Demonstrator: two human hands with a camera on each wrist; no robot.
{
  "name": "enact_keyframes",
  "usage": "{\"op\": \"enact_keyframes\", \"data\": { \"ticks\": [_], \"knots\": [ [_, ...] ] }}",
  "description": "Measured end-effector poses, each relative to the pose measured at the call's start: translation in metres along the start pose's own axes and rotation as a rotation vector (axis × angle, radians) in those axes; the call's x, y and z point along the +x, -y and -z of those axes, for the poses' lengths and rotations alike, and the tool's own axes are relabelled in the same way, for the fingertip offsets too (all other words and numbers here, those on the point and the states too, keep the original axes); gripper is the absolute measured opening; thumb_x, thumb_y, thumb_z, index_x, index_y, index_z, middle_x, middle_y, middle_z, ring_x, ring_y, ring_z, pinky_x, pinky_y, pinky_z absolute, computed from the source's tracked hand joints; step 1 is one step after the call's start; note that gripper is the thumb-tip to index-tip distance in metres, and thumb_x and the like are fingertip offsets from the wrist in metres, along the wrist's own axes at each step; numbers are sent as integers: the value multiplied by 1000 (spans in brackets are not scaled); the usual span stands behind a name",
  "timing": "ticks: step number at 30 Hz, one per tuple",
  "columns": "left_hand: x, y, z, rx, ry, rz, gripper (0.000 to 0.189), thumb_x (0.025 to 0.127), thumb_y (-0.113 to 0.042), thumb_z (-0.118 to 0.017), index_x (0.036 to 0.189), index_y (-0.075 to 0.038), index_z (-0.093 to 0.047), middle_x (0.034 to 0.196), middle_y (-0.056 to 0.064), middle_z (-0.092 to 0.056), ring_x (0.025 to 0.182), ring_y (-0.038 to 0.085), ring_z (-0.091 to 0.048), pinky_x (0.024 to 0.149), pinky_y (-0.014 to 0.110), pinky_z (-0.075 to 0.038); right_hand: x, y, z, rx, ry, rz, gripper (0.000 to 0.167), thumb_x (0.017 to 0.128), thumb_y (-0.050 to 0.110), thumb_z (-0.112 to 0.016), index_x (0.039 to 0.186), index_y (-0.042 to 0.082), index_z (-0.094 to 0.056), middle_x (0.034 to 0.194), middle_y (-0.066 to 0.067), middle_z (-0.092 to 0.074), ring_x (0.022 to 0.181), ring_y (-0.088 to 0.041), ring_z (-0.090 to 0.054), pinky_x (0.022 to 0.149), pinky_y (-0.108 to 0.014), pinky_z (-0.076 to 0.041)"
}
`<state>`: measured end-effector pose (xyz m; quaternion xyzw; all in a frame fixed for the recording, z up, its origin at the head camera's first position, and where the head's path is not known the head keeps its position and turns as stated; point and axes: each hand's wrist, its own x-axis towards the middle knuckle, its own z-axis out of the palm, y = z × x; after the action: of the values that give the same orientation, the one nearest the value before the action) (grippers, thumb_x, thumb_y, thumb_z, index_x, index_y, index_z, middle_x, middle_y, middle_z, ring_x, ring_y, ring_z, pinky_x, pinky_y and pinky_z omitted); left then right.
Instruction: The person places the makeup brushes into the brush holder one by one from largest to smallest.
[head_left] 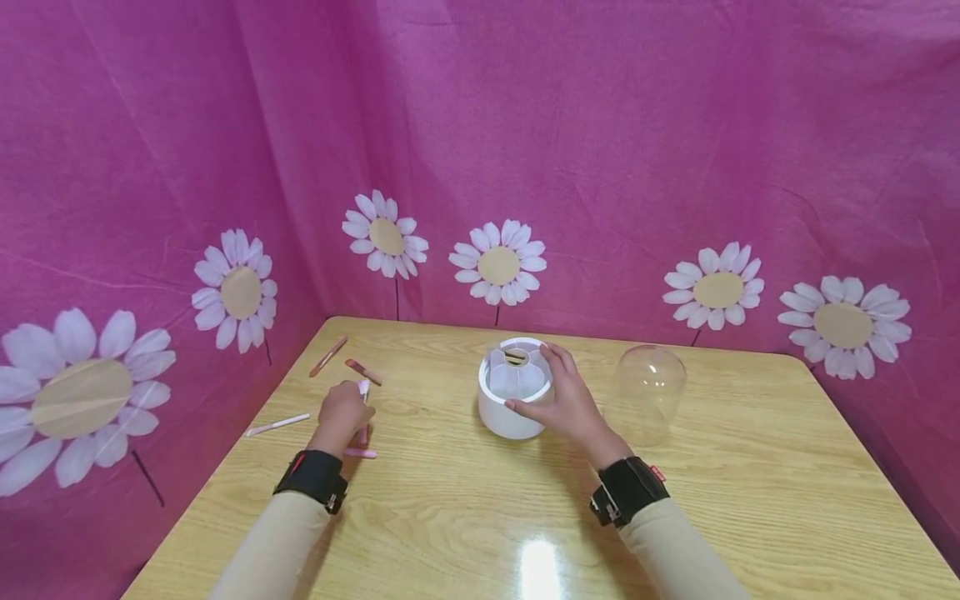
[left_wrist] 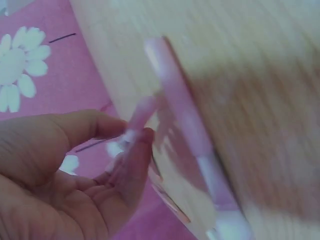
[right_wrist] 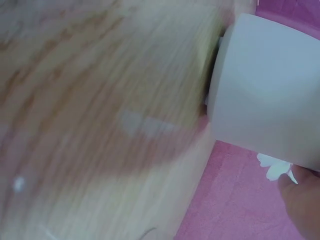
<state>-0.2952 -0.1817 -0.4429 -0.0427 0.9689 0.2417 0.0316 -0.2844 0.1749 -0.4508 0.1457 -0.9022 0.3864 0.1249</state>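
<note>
My left hand (head_left: 343,414) is at the left of the table, with a small pink makeup brush (left_wrist: 142,112) pinched between thumb and index finger. Close beside it, a second pink makeup brush (left_wrist: 182,107) lies on the wood. My right hand (head_left: 572,406) grips a round white brush holder (head_left: 510,419), thumb at the near rim and fingers around the right side. Inside the holder, compartments surround a central ring, and a thin dark stick-like piece (head_left: 513,356) shows there. In the right wrist view the holder's smooth wall (right_wrist: 267,90) fills the right side.
A clear dome cover (head_left: 651,393) stands right of the holder. Left on the table (head_left: 450,517) lie a white brush (head_left: 277,425), two brownish brushes, one at the far corner (head_left: 327,357) and one nearer (head_left: 363,372), and a short pink piece (head_left: 360,453). Pink flowered cloth hangs behind.
</note>
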Motion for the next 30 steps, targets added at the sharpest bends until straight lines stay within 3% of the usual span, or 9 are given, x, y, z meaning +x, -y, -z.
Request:
{"op": "enact_keyframes", "data": {
  "ticks": [3,7,13,19,24,30],
  "knots": [
    [6,-8,-2,-72,-57,-107,13,88,-7,-64,86,6,-63,64,11,-68,69,26,-68,64,33,-50,0,-1,3,-14,25,9,109,74,41,-91,156,1,-31,161,-19,-29,143,-41,-39,114,-55,-36],
    [12,-27,-6,-245,-111,-289,18,90,-5,-66,103,7,-68,91,17,-72,90,33,-70,78,41,-57,3,-1,7,-28,79,15,109,76,41,-89,157,1,-29,163,-18,-25,144,-40,-37,115,-55,-35],
    [7,-65,-11,-464,-158,-518,19,93,-6,-71,110,2,-68,97,15,-72,90,30,-73,80,39,-60,5,-1,7,-22,118,32,108,78,39,-87,157,-1,-26,165,-22,-19,144,-45,-37,114,-57,-35],
    [2,-101,-18,-569,-186,-608,20,94,-6,-72,112,1,-69,100,14,-73,94,27,-73,79,35,-61,5,-2,4,-4,99,33,107,78,37,-87,157,-3,-25,164,-24,-20,143,-45,-37,114,-59,-34],
    [2,-121,-26,-567,-184,-641,22,95,-6,-71,115,1,-68,102,13,-73,95,25,-72,77,31,-61,5,-3,2,6,90,18,108,79,37,-86,157,-3,-24,163,-22,-21,142,-44,-39,114,-58,-36],
    [5,-134,-35,-535,-184,-672,23,95,-6,-71,116,2,-67,101,14,-71,95,25,-71,76,30,-61,5,-2,2,-5,95,15,109,79,39,-85,158,-1,-21,163,-21,-20,140,-44,-41,112,-58,-38]
  ]
}}
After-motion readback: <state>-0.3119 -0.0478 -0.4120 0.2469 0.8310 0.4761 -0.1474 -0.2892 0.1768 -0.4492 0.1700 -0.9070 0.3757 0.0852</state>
